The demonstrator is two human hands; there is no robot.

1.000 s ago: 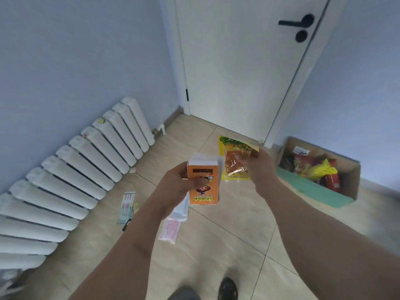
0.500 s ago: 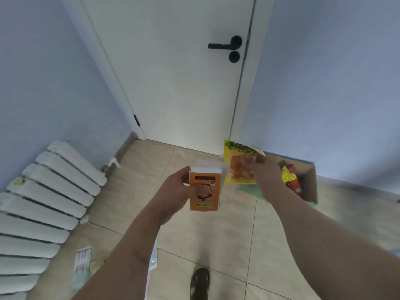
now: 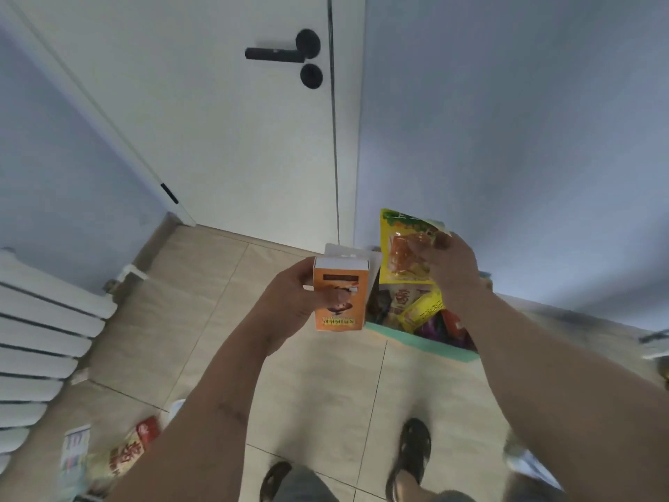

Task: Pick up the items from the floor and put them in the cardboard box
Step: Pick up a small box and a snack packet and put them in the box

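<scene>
The left hand (image 3: 289, 306) is curled round an orange carton (image 3: 340, 297) with a white top, the thumb lying across its printed front face and the fingers hidden behind it; the carton stands upright in the air in front of the person. A white flap or card shows just behind its top edge. The right hand (image 3: 452, 269) pinches a yellow snack packet (image 3: 405, 248) by its right side, thumb on the clear window that shows orange-brown food, the other fingers behind the packet. The packet hangs upright, its green-printed top uppermost.

Both things are held above the near-left corner of the cardboard box (image 3: 434, 347), which sits on the tiled floor (image 3: 325, 385) against the pale blue wall, just right of the white door (image 3: 217, 121). The rim of the box facing the person is taped in green. Inside it lie several packets, among them a yellow one (image 3: 421, 311) and darker red and purple ones, partly covered by the right forearm.

On the floor at lower left, near the white radiator (image 3: 43, 338), lie a red and white snack packet (image 3: 126, 451) and a flat pack of coloured pens (image 3: 74, 451), both blurred. The person's two dark sandals (image 3: 414, 451) show at the bottom edge.
</scene>
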